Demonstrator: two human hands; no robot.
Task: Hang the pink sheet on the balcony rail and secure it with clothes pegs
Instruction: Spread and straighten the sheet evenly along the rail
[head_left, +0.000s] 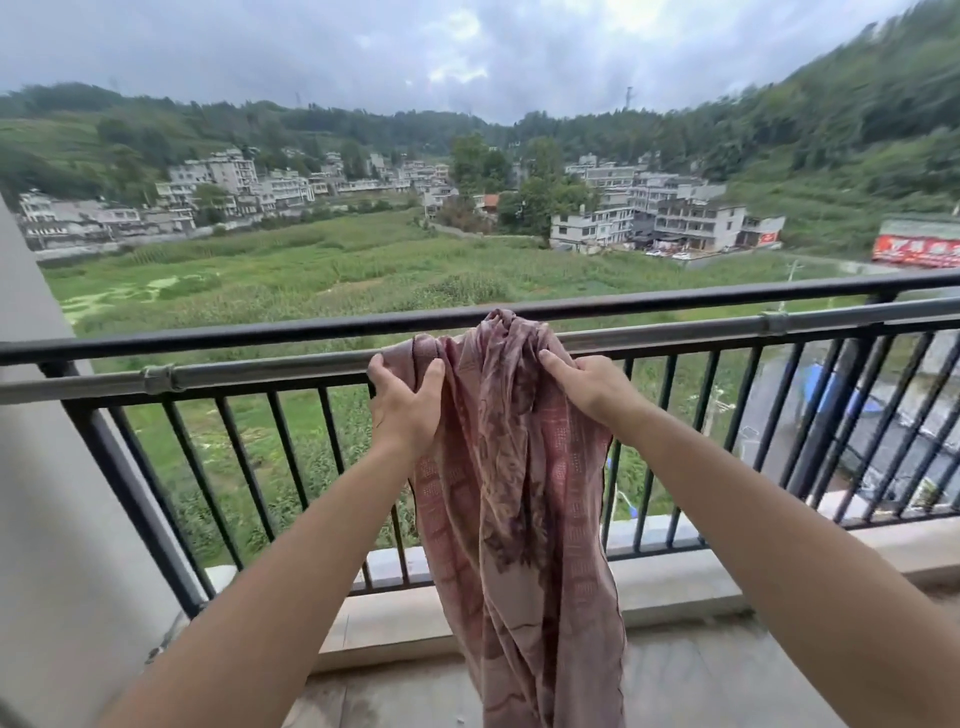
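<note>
The dusty-pink patterned cotton sheet (519, 493) is bunched in a narrow rope of folds over the grey round metal pole (260, 370) that runs just inside the black painted top bar of the balcony rail (234, 328). Its gathered top edge peaks at the black bar, and its long tail hangs down on the near side towards the pale tiled balcony floor (701, 670). Along the pole there is bare length to both sides of the bunch: leftward to a metal clamp near the grey wall (47, 493), rightward to a second clamp. The left hand (405, 400) is closed around the sheet's left edge, thumb on the near face and fingers curled over the fabric at the pole. The right hand (587, 384) pinches the folds on the right side, thumb pressed into the cloth, fingers hidden behind it. Thin black vertical bars fill the rail below, standing on a low concrete kerb. The cloth looks thin and limp, with darker floral shapes and small woven squares.
</note>
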